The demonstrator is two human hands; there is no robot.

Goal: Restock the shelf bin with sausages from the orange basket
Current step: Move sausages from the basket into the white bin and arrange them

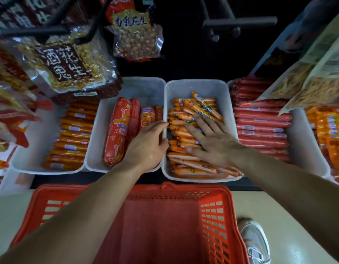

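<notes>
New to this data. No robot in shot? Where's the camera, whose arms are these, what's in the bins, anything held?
No robot: a person works bare-handed, and the single camera sits on their head, looking down, so the arms enter from below. The right hand lies flat, fingers spread, on small orange sausages in a white shelf bin. The left hand is at that bin's left rim; whether it grips anything is unclear. Neighbouring bins hold thick red sausages and long red sausages; peanut bags hang above. The orange basket stands in front, and no sausages show in its visible part.
</notes>
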